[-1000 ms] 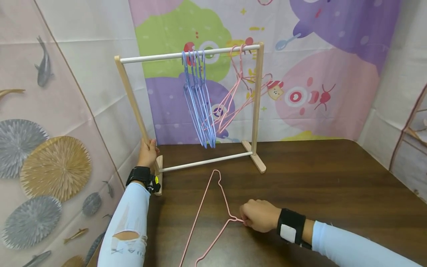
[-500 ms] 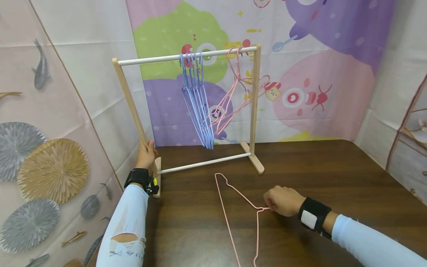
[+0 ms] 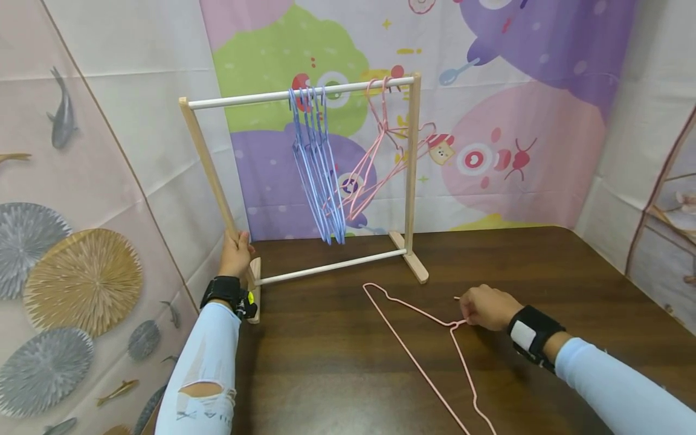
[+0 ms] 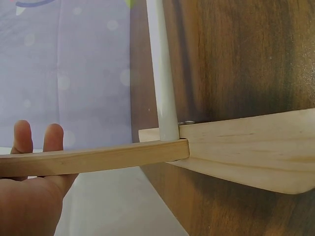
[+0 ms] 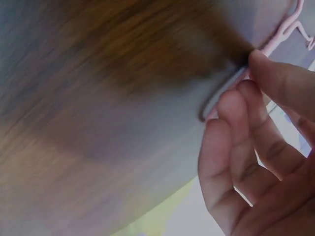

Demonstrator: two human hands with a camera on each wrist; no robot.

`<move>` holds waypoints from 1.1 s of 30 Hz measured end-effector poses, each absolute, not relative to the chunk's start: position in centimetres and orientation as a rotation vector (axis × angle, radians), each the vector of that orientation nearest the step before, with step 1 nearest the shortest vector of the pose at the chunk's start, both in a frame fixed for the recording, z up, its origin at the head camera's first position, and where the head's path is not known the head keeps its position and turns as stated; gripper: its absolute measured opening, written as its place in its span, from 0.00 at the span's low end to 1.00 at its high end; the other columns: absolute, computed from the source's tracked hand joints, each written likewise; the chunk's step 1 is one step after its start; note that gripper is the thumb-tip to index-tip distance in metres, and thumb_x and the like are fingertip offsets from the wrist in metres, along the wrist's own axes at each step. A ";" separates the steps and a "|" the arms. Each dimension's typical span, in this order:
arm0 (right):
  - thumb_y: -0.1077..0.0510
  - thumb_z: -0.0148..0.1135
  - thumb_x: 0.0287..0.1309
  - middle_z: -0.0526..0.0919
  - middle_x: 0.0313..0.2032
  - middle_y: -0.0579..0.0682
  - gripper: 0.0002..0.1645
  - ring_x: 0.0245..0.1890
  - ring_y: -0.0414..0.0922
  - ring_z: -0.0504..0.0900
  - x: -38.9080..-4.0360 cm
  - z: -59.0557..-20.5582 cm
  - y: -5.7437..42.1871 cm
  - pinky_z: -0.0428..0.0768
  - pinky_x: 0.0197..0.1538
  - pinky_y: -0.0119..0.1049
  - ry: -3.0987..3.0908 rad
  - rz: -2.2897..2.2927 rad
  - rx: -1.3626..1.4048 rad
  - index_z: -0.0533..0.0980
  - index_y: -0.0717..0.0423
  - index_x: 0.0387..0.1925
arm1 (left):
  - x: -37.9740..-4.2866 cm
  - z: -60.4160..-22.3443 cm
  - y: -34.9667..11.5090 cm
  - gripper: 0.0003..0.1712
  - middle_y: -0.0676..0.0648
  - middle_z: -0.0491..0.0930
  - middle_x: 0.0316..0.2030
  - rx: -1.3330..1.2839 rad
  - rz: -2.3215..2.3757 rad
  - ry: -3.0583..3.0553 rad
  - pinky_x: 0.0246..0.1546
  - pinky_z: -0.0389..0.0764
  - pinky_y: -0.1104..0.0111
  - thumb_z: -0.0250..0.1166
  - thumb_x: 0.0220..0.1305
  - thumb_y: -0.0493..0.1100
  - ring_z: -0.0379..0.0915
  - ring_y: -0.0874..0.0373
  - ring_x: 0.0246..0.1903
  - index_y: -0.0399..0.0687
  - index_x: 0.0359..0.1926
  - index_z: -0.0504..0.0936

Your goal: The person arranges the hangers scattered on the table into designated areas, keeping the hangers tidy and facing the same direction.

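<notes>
In the head view my left hand (image 3: 235, 255) grips the left wooden post (image 3: 209, 166) of a small clothes rack, low down near its foot. Seen from the left wrist, that post (image 4: 108, 158) lies between palm and fingers. My right hand (image 3: 489, 307) pinches a pink wire hanger (image 3: 454, 325) at its neck and hook, over the right part of the table; its shoulders stretch left and toward the front edge of the view. In the right wrist view, thumb and fingertips close on the pink hanger (image 5: 285, 32), partly hiding the hook.
Several blue hangers (image 3: 321, 175) hang mid-bar on the white top rod (image 3: 239, 100). A few pink hangers (image 3: 383, 128) hang near the right post (image 3: 411, 169). Behind the dark wooden table (image 3: 544, 260) is a cartoon-printed cloth (image 3: 489, 199).
My right hand has moved to the right and slightly away, taking the pink hanger along and turning it. The left hand keeps its grip on the post; the hung hangers look the same.
</notes>
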State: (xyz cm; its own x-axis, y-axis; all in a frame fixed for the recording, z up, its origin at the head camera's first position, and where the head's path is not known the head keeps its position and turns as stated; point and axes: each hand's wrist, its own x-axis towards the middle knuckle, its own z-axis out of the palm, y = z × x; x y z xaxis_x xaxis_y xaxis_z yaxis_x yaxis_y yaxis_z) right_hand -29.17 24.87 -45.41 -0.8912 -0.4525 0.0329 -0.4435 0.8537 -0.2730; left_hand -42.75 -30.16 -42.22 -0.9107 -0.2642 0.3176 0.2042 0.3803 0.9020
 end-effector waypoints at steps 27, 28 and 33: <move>0.63 0.65 0.52 0.69 0.17 0.46 0.18 0.18 0.45 0.71 -23.9 -47.4 21.5 0.74 0.25 0.43 3.051 -0.447 -0.368 0.66 0.53 0.15 | -42.4 -41.8 -30.0 0.14 0.48 0.71 0.27 0.066 -1.508 -2.268 0.36 0.72 0.69 0.44 0.83 0.48 0.73 0.52 0.34 0.39 0.53 0.61; 0.63 0.64 0.53 0.69 0.17 0.47 0.18 0.19 0.46 0.71 -24.0 -47.6 21.6 0.74 0.25 0.44 3.048 -0.430 -0.360 0.67 0.54 0.14 | -42.4 -41.8 -30.0 0.14 0.48 0.71 0.27 0.065 -1.509 -2.266 0.36 0.72 0.69 0.44 0.83 0.48 0.73 0.52 0.34 0.39 0.53 0.61; 0.61 0.60 0.58 0.71 0.19 0.50 0.18 0.14 0.42 0.75 -24.0 -47.4 21.7 0.79 0.20 0.40 2.967 -0.589 -0.254 0.67 0.55 0.16 | -42.4 -41.9 -30.1 0.14 0.48 0.71 0.26 0.051 -1.494 -2.269 0.35 0.72 0.69 0.45 0.83 0.47 0.71 0.58 0.31 0.39 0.53 0.62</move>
